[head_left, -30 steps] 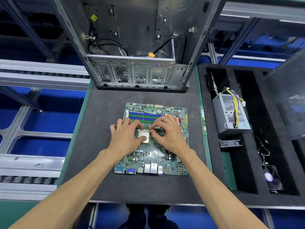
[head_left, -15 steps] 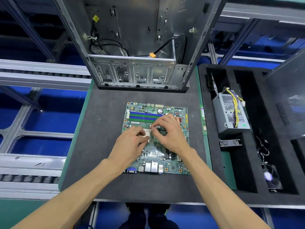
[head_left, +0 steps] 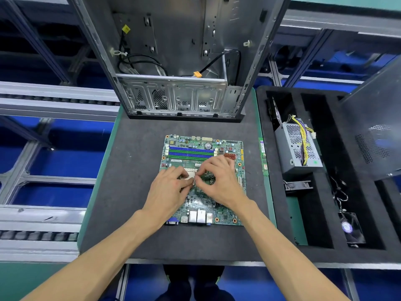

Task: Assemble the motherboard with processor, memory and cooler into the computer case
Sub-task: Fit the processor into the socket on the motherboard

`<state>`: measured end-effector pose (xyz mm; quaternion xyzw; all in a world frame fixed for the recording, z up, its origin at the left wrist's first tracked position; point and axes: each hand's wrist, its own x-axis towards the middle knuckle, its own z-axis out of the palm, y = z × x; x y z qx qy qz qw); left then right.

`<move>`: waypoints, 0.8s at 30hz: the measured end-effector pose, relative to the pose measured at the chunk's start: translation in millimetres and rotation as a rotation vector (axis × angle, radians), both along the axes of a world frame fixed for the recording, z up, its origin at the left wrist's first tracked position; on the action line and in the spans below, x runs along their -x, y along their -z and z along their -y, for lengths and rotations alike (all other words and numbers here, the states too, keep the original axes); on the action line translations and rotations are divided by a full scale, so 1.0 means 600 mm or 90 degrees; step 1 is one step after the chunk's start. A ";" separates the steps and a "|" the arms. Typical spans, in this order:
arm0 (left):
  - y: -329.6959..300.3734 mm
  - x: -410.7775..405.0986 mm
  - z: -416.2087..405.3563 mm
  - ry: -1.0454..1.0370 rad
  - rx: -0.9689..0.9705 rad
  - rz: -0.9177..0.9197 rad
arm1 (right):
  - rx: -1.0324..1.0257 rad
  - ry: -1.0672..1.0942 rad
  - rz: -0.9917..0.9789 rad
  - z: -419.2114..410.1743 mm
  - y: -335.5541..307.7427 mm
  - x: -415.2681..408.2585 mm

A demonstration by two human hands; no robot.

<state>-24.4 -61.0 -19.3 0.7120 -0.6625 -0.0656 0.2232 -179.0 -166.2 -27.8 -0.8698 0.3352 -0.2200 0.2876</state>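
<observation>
We pinch the square silver processor with both hands, left and right, on the green motherboard; memory, cooler and grey metal case remain.

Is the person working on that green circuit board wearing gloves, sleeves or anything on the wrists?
No. The left hand and the right hand are bare, with no gloves, rings, watch or wrist strap showing. Both forearms are uncovered as far as the picture's bottom edge, so no sleeve appears. The fingernails look short and plain.
</observation>
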 end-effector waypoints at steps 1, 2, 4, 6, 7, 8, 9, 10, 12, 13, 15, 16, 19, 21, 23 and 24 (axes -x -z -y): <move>0.002 0.000 0.000 0.001 0.000 0.001 | -0.001 -0.004 -0.005 -0.003 0.000 0.001; 0.003 -0.001 -0.001 0.001 -0.001 0.002 | 0.000 -0.009 -0.011 -0.007 0.002 0.002; 0.006 -0.002 -0.001 0.000 0.002 0.002 | 0.009 -0.011 -0.027 -0.015 0.005 0.003; 0.008 -0.002 -0.001 -0.001 0.003 0.002 | 0.018 -0.004 -0.033 -0.022 0.008 0.003; 0.010 -0.003 -0.002 -0.002 0.005 0.003 | 0.023 -0.003 -0.036 -0.025 0.009 0.002; 0.011 -0.002 -0.002 -0.004 0.007 0.003 | 0.031 -0.005 -0.046 -0.028 0.011 0.001; 0.012 -0.003 -0.002 -0.005 0.009 0.002 | 0.045 -0.009 -0.064 -0.029 0.013 -0.001; 0.013 -0.003 -0.002 -0.004 0.011 0.001 | 0.058 -0.011 -0.083 -0.031 0.014 -0.002; 0.014 -0.004 -0.003 -0.002 0.015 -0.002 | 0.063 -0.014 -0.102 -0.031 0.016 0.000; 0.015 -0.004 -0.003 -0.002 0.015 -0.003 | 0.051 -0.017 -0.104 -0.028 0.016 0.002; 0.014 -0.003 -0.003 -0.002 0.011 -0.007 | 0.017 -0.026 -0.116 -0.021 0.013 0.006; 0.014 -0.003 -0.003 -0.001 0.011 -0.006 | 0.006 -0.030 -0.128 -0.017 0.010 0.007; 0.012 -0.003 -0.005 0.011 0.005 0.003 | -0.010 -0.028 -0.142 -0.012 0.006 0.006; 0.011 -0.003 -0.007 0.013 -0.001 0.003 | -0.018 -0.023 -0.127 -0.014 0.006 0.007; 0.008 -0.003 -0.006 0.012 -0.010 -0.004 | -0.028 -0.016 -0.109 -0.014 0.010 0.010; 0.007 -0.002 -0.005 0.012 -0.015 -0.009 | -0.032 -0.013 -0.103 -0.014 0.011 0.011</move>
